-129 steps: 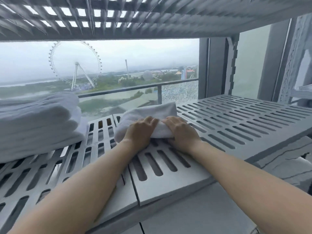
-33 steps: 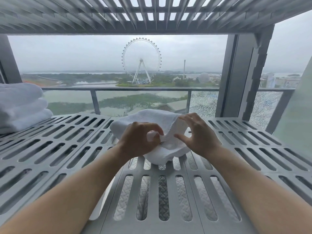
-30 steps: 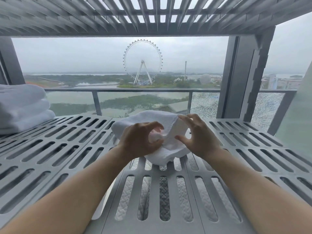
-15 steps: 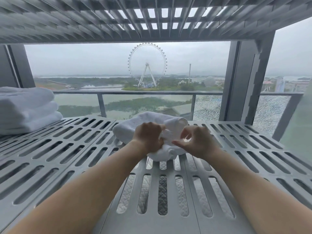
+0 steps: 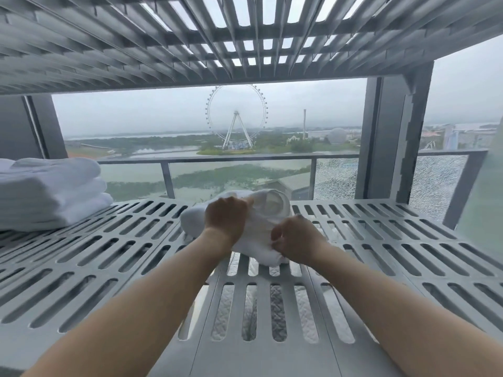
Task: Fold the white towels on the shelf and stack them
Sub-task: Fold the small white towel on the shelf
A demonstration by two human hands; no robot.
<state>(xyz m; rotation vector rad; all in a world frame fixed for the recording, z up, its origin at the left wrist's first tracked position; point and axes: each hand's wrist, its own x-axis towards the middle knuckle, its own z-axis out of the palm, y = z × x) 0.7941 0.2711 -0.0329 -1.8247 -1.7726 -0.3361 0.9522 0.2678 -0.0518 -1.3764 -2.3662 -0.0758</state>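
A Ferris wheel (image 5: 236, 115) stood at 12 o'clock beyond a grey balcony railing (image 5: 217, 160), under an overcast sky. At 1 o'clock rose a thin tower (image 5: 305, 123) and a pale dome (image 5: 337, 136). A crazed glass panel (image 5: 336, 180) lay at 2 o'clock, and quilted fabric (image 5: 277, 308) showed at 6 o'clock.

We find the crumpled white cloth towel (image 5: 272, 210) at the middle of the grey slotted metal shelf (image 5: 109, 254), with our left grip (image 5: 226, 219) on its top and our right grip (image 5: 296, 240) at its near right edge. The stack of folded white towels (image 5: 49, 194) lies far left on the same shelf, well apart from it. A second grey slatted shelf (image 5: 190, 36) spans overhead, and the grey metal balcony railing (image 5: 245, 159) stands behind.
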